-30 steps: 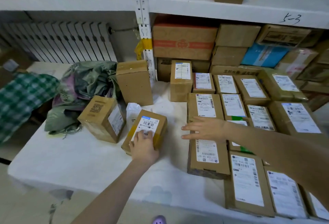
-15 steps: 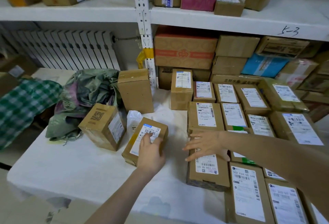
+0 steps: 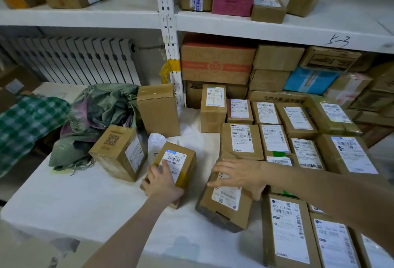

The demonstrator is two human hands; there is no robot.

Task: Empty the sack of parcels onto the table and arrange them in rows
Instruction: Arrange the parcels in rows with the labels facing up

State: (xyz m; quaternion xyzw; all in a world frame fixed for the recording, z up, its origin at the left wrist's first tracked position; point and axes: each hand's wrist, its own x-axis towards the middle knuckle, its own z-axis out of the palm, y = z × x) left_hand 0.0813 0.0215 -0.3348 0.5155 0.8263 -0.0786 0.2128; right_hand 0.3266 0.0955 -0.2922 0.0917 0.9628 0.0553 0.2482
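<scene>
Labelled brown parcels (image 3: 242,141) lie in rows beside crumpled green sack (image 3: 96,116).

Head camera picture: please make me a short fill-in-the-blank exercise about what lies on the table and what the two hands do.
1. The left hand rests on a small parcel whose label faces ____.
2. The right hand touches a parcel that sits ____ to the rows.
3. The crumpled sack is ____ in colour.
4. The shelf bears the handwritten mark ____.

Missing words: up; crooked; green; 5-3
</scene>
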